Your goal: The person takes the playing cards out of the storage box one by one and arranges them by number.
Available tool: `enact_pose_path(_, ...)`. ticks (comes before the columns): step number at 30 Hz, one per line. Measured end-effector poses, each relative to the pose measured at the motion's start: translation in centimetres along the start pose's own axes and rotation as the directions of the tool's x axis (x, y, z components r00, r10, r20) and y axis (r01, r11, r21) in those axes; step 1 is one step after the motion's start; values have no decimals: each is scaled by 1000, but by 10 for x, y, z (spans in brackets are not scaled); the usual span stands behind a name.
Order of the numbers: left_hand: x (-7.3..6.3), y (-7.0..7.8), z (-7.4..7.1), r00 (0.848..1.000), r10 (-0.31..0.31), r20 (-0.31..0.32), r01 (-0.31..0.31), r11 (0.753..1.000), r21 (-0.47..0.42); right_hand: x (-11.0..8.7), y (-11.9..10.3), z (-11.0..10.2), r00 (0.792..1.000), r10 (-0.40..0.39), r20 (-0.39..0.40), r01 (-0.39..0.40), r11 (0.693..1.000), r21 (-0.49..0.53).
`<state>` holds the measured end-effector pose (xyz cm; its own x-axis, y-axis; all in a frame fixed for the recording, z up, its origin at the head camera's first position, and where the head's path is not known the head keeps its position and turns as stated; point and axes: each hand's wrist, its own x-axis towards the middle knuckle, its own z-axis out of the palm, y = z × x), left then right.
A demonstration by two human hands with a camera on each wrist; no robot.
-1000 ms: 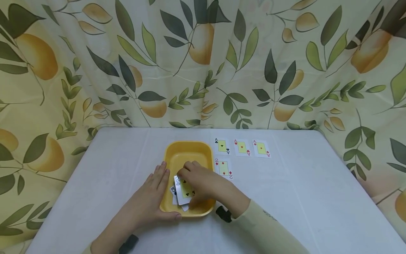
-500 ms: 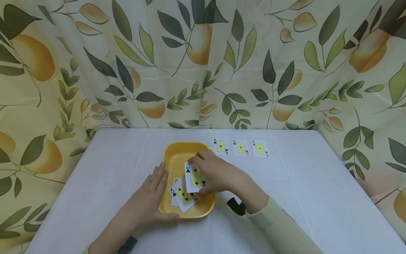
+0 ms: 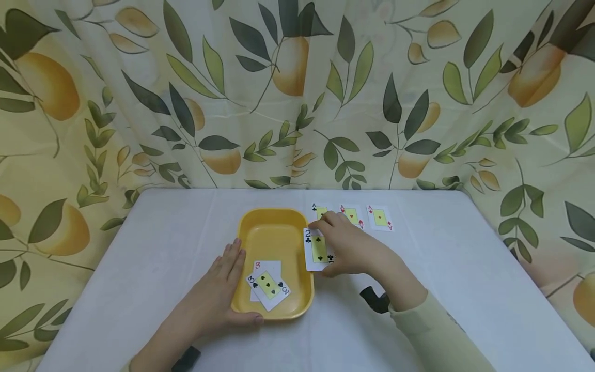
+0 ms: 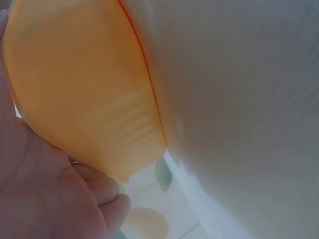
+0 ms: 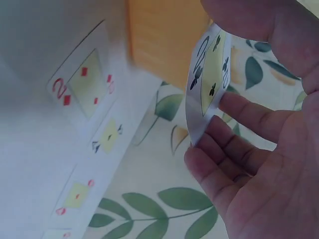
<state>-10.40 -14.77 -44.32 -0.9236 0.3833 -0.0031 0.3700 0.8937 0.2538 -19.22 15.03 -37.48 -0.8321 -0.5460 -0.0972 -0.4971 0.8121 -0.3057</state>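
Note:
My right hand [image 3: 350,245] pinches a two of clubs playing card [image 3: 317,250] between thumb and fingertips. In the head view the card overlaps the right rim of the yellow tray [image 3: 267,219]; in the right wrist view the same card [image 5: 208,82] stands on edge, face showing. My left hand [image 3: 215,287] lies along the tray's left side with fingers extended, its thumb by the near edge. Inside the tray, a black-suited card [image 3: 268,290] lies across a red-suited card [image 3: 274,266]. The right wrist view shows a two of diamonds [image 5: 82,82] on the table, hidden by my hand in the head view.
A row of aces lies at the back of the white table [image 3: 441,248]: an ace of clubs [image 3: 318,206], partly covered by my hand, an ace of hearts [image 3: 347,211] and an ace of diamonds [image 3: 380,217]. A fruit-print curtain [image 3: 297,129] hangs behind.
My right hand has lifted the two of clubs off the cards in the tray and carried it right, to the tray's right rim. The left hand stays at the tray.

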Motion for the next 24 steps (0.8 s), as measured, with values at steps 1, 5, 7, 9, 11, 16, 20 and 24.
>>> enact_pose_path(1, 0, 0, 0, 1000, 1, -1, -1, 1000, -1, -1, 4, 1, 1000, 8, -2, -8, 1000, -4)
enact_pose_path(5, 0, 1, 0, 1000, 1, 0, -1, 1000, -5, -4, 17, 5, 999, 47, 0, -47, 999, -24)
enact_pose_path(7, 0, 1, 0, 1000, 1, -1, -1, 1000, -3, -6, 23, 7, 998, 70, 5, -70, 997, -32)
enact_pose_path(9, 0, 1, 0, 1000, -6, 3, 6, 1000, 0, -7, 28, 9, 997, 80, 11, -80, 996, -27)
enact_pose_path(11, 0, 1, 0, 1000, -7, 5, 7, 1000, 0, -8, 32, 11, 995, 102, 19, -102, 994, -27)
enact_pose_path(16, 0, 0, 1, 1000, -4, 7, 4, 1000, -5, -9, 43, 17, 990, 136, 31, -136, 990, -24)
enact_pose_path(20, -1, 0, 0, 1000, 8, -3, -8, 1000, -5, -9, 53, 22, 990, 137, 33, -136, 990, -28)
enact_pose_path(24, -1, 0, 0, 1000, 1, 0, -1, 1000, 1, -8, 64, 26, 990, 137, 43, -136, 990, -22)
